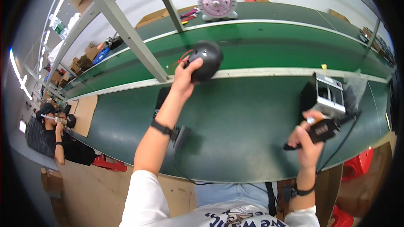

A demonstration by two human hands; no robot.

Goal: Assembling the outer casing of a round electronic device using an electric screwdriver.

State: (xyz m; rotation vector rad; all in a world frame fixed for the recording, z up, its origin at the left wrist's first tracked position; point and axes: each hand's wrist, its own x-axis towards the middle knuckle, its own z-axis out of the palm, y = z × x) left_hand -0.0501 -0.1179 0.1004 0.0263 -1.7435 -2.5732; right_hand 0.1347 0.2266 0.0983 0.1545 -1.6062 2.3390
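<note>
My left hand [185, 75] is raised over the far edge of the bench, its fingers closed round a glossy black round housing [208, 61]. Thin red wires with a small pale end stick out on the housing's left side. Low at the right, my right hand [307, 141] grips a black electric screwdriver [326, 130] lying roughly level, its cable leaving from the right end. Just beyond that hand stands a small black and silver screw feeder [330, 94], with a clear plastic bag [354, 88] beside it. Both wrists wear black straps.
A green conveyor belt [261, 44] runs behind the dark green bench [235, 134]. A grey post [126, 27] rises at the left. A pink and white fan [216, 4] stands on the far shelf. At the left, a person [63, 134] sits near cardboard [86, 113]. A red stool [357, 164] stands right.
</note>
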